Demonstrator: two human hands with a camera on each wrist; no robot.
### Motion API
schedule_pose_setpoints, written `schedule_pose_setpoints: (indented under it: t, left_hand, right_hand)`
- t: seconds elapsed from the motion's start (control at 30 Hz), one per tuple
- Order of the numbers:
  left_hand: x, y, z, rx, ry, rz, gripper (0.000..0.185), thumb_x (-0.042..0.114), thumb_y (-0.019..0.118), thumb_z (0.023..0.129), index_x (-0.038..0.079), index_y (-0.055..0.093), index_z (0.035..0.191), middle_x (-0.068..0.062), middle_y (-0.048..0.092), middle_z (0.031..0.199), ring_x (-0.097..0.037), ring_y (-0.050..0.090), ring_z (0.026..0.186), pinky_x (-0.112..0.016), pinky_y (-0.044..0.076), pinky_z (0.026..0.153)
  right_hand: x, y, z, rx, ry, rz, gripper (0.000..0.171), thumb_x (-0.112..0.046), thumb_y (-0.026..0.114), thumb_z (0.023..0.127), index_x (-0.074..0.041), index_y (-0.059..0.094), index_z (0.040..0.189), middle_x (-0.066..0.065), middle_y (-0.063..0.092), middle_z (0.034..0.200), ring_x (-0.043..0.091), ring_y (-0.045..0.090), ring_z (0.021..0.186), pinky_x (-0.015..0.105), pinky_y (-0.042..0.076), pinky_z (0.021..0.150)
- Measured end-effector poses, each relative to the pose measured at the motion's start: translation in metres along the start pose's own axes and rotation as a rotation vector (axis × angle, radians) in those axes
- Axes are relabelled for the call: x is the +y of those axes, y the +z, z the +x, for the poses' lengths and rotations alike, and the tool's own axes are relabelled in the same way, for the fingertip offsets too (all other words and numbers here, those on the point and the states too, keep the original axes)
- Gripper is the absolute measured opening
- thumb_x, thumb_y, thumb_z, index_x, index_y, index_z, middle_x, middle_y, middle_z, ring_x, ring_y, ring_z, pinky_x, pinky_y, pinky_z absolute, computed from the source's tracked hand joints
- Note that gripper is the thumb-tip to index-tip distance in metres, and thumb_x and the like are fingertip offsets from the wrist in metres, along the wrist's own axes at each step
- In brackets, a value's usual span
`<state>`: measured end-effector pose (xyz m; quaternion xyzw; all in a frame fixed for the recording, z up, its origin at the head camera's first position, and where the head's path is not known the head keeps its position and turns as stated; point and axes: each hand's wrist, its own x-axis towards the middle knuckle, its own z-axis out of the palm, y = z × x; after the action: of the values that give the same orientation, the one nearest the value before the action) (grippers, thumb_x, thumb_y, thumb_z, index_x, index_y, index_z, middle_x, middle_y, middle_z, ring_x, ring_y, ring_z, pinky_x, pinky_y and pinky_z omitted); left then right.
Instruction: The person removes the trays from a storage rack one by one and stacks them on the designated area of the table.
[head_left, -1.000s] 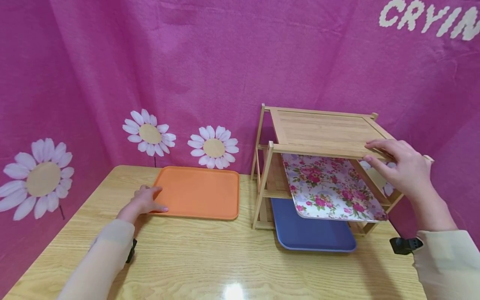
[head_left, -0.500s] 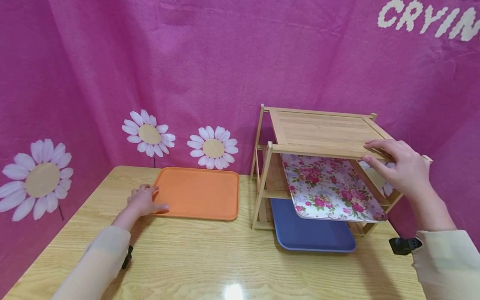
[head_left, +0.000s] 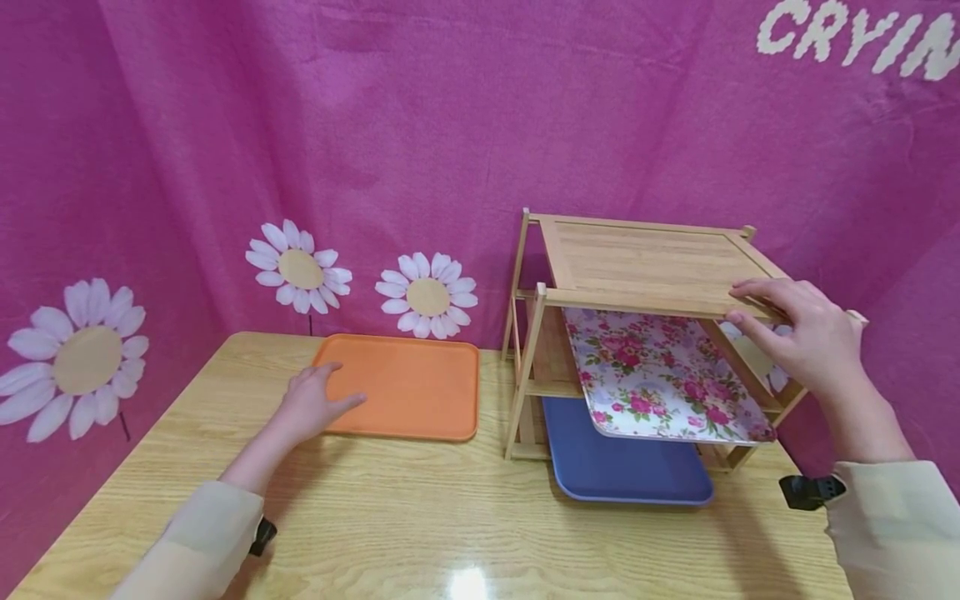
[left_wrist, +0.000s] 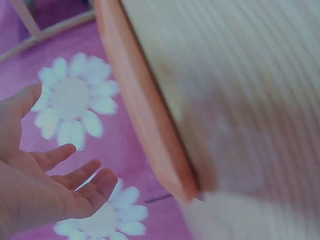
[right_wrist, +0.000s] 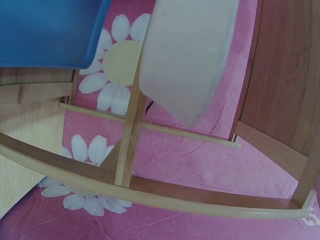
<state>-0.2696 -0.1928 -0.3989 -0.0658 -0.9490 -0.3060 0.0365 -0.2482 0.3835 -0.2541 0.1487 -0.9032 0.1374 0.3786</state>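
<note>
1. Left hand (head_left: 318, 403), fingers spread and relaxed, holding nothing, hovering at near-left corner of orange tray (head_left: 408, 386).
2. Orange tray flat on wooden table (head_left: 420, 517), just left of wooden rack (head_left: 645, 275).
3. Right hand (head_left: 798, 333) gripping rack's top shelf at its right front edge.
4. Floral tray (head_left: 660, 375) tilted on middle level; blue tray (head_left: 622, 462) below.

wooden table (head_left: 420, 508), orange tray (head_left: 405, 385), wooden rack (head_left: 637, 275)
</note>
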Motion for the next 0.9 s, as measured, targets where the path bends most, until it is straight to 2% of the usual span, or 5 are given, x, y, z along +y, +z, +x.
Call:
schedule_pose_setpoints:
  t: [0.2, 0.33, 0.47, 0.67, 0.9]
  left_hand:
    - [0.03, -0.004, -0.017, 0.018, 0.072, -0.056, 0.072, 0.04, 0.063, 0.088, -0.003, 0.038, 0.139, -0.028, 0.04, 0.139, -0.046, 0.034, 0.128, -0.06, 0.032, 0.103]
    - [0.052, -0.006, -0.029, 0.02, 0.094, -0.056, 0.071, 0.04, 0.064, 0.088, 0.002, 0.038, 0.141, -0.024, 0.04, 0.14, -0.042, 0.037, 0.128, -0.058, 0.036, 0.102]
    - [0.075, -0.006, -0.04, 0.027, 0.129, -0.075, 0.072, 0.041, 0.066, 0.086, 0.008, 0.037, 0.143, -0.019, 0.041, 0.142, -0.039, 0.039, 0.129, -0.057, 0.038, 0.1]
    - [0.108, -0.003, -0.056, 0.047, 0.215, -0.147, 0.071, 0.043, 0.067, 0.085, 0.016, 0.038, 0.143, -0.012, 0.044, 0.139, -0.032, 0.045, 0.125, -0.052, 0.043, 0.097]
    - [0.139, 0.01, -0.073, 0.059, 0.286, -0.335, 0.07, 0.048, 0.063, 0.086, 0.026, 0.032, 0.145, 0.0, 0.04, 0.143, -0.023, 0.044, 0.126, -0.043, 0.048, 0.094]
  right_hand:
    - [-0.001, 0.0, 0.0, -0.007, 0.002, -0.003, 0.034, -0.033, 0.074, 0.079, -0.021, 0.068, 0.111, -0.013, 0.063, 0.112, 0.002, 0.044, 0.089, 0.024, 0.026, 0.064]
    - [0.0, 0.001, 0.001, -0.001, -0.002, 0.002, 0.034, -0.033, 0.075, 0.078, -0.021, 0.069, 0.11, -0.013, 0.064, 0.112, -0.004, 0.041, 0.088, 0.016, 0.024, 0.064]
    - [0.0, 0.0, 0.0, 0.003, -0.018, -0.005, 0.035, -0.033, 0.075, 0.079, -0.02, 0.069, 0.111, 0.003, 0.066, 0.11, 0.002, 0.043, 0.087, 0.015, 0.023, 0.065]
    - [0.002, 0.002, 0.0, 0.018, -0.03, -0.002, 0.035, -0.034, 0.075, 0.078, -0.019, 0.069, 0.109, -0.044, 0.046, 0.11, 0.003, 0.043, 0.085, 0.016, 0.024, 0.063]
    - [0.001, 0.002, 0.0, 0.015, -0.034, 0.02, 0.034, -0.031, 0.075, 0.078, -0.017, 0.069, 0.109, -0.054, 0.034, 0.109, -0.009, 0.038, 0.087, 0.016, 0.024, 0.064]
